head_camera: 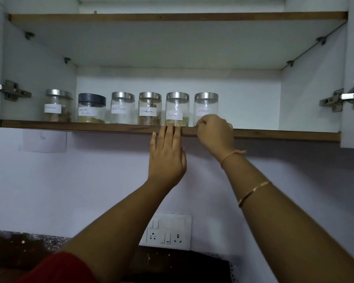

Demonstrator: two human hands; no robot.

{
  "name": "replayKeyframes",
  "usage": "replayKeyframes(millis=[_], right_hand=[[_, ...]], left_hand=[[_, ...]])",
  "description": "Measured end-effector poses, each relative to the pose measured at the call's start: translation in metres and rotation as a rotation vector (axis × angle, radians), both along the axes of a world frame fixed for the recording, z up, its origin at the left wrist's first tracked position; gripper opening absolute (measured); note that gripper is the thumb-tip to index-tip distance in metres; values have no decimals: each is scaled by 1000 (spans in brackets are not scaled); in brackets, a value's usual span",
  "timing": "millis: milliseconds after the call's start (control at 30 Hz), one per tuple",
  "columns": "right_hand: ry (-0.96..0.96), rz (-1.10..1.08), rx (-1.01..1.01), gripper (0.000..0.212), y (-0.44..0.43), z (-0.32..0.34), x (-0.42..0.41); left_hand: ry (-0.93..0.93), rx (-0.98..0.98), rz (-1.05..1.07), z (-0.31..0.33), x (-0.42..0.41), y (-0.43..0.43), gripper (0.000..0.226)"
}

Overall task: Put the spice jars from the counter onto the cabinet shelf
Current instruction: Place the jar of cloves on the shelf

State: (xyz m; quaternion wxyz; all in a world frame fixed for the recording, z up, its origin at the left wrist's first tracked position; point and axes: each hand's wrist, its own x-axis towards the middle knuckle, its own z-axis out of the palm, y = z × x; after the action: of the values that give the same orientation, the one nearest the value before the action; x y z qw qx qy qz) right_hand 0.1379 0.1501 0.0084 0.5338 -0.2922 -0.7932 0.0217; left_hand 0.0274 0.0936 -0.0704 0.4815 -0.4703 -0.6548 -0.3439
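Dim, cool, even light; soft focus, wide-angle bending at edges.

Hand-labelled stand the Black Pepper jar (122,107), Cinnamon jar (150,108), Fennel jar (177,107) and Cloves jar (205,105).

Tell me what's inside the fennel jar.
Greenish seeds fill the bottom of the fennel jar; above them it looks empty. Fingertips of the left hand and the label cover part.
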Motion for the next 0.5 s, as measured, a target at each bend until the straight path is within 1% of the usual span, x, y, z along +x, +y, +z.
replayKeyframes(millis=[67, 133, 200, 267, 367, 500], right_hand=[[57, -10, 111, 34, -7, -23, -7], [76, 6, 197, 42, -12, -50, -14], [123, 55, 219, 46, -17, -79, -22], [137, 111, 207, 44, -17, -112, -32], [22, 176, 84, 40, -11, -171, -44], [-167, 181, -142, 36, -5, -256, -48]], left_hand=[[-29, -25, -49, -15, 1, 1, 61], [-32, -105, -73, -38, 0, 2, 63], [-13, -210, -75, -66, -4, 2, 63], [-25, -279, -86, -95, -9, -3, 64], [-155, -427, 7, -140, -18, -17, 62], [-449, -563, 95, -207, -30, -50, 62]])
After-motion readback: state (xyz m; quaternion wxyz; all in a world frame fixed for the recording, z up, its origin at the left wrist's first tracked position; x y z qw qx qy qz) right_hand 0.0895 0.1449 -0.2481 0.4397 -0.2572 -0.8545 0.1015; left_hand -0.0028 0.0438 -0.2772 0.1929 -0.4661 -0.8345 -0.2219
